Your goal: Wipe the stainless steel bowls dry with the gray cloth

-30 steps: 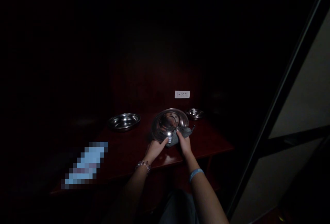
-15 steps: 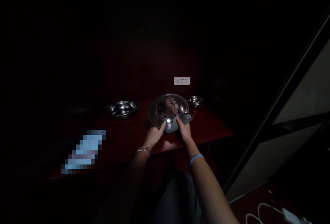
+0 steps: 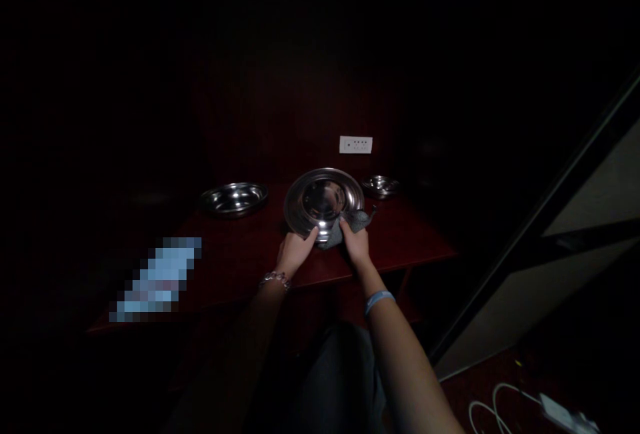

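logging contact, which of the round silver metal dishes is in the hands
The middle silver dish, held by the left hand and, with dark grey cloth, the right hand; the left dish and smaller-looking right dish sit untouched.

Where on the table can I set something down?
The dark red glossy table looks bare between the pixelated blue shape and left hand, and right of the right hand, in front of the small silver metal bowl. The middle is crowded: silver round metal plate, grey cloth, both hands.
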Action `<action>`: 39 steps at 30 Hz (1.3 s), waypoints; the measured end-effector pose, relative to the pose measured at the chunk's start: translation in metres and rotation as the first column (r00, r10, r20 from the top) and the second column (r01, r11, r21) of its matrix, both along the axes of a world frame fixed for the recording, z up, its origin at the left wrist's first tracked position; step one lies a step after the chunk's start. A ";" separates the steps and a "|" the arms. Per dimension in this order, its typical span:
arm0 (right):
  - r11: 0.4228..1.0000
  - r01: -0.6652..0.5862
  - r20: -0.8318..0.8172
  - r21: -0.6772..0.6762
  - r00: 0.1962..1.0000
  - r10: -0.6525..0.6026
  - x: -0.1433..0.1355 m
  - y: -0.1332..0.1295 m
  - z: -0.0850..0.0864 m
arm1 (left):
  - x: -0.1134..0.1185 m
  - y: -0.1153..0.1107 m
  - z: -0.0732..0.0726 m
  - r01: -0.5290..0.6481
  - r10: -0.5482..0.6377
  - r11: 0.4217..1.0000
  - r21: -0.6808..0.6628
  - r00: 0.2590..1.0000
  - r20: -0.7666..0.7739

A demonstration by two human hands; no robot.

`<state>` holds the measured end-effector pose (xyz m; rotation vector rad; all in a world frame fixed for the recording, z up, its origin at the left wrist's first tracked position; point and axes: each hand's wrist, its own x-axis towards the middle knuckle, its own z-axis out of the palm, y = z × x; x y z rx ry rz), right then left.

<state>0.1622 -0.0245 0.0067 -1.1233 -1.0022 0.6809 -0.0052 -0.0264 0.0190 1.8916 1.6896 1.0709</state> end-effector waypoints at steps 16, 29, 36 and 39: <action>0.993 -0.116 0.100 0.017 0.988 0.114 0.022 0.035 -0.002 | 0.006 0.004 0.007 0.072 -0.076 0.997 -0.024 0.905 -0.418; 0.891 0.280 0.305 -0.357 0.937 -0.172 0.000 0.056 0.018 | 0.008 0.050 0.007 0.060 -0.067 0.998 -0.030 0.894 -0.443; 0.900 0.259 0.329 -0.350 0.934 -0.140 -0.006 0.062 0.024 | 0.008 0.050 0.004 0.052 -0.066 0.998 -0.046 0.922 -0.382; 0.934 0.213 0.307 -0.286 0.944 -0.121 -0.004 0.060 0.019 | 0.008 0.049 0.007 0.037 -0.060 0.997 -0.071 0.931 -0.360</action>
